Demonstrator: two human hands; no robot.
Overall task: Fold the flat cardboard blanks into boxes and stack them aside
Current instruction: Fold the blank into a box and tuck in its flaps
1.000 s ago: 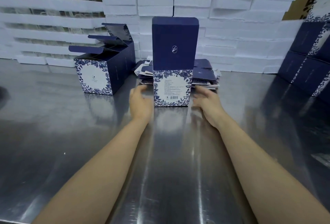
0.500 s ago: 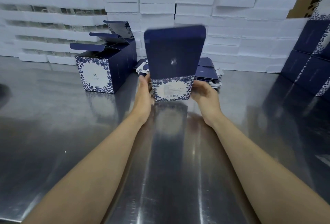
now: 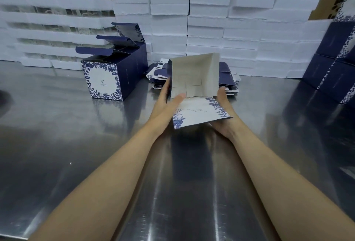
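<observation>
On the far left, against the back, stand racks of white foam trays (image 3: 57, 10), stacked high and running along the wall. In front of them, on the steel bench (image 3: 57, 144), sits a folded box (image 3: 113, 79), navy with a white floral face. It stands upright with its top flaps up and open.

Just right of it, further back on the bench, lies a low pile of flat blanks (image 3: 157, 75), navy and white, fanned a little untidily. The half-formed box (image 3: 194, 87) is in front of that pile, about mid-bench, held up between both hands and tipped so its open end faces the person. I can see its grey inside and the tucked flaps at the far end, with a white floral panel along the near side.

The left hand (image 3: 165, 102) grips the box's left wall, the fingers (image 3: 166, 89) laid up the outside and the thumb hooked over the near edge into the opening. The right hand (image 3: 222, 106) holds the right side, thumb up against the right wall and the palm under the floral panel. Its other fingers are hidden beneath the cardboard.

Behind the hands rises a wall of white foam blocks (image 3: 211, 19). At the far right, finished navy boxes (image 3: 336, 67) are stacked at the bench's edge, with a brown carton (image 3: 324, 0) showing above them.
</observation>
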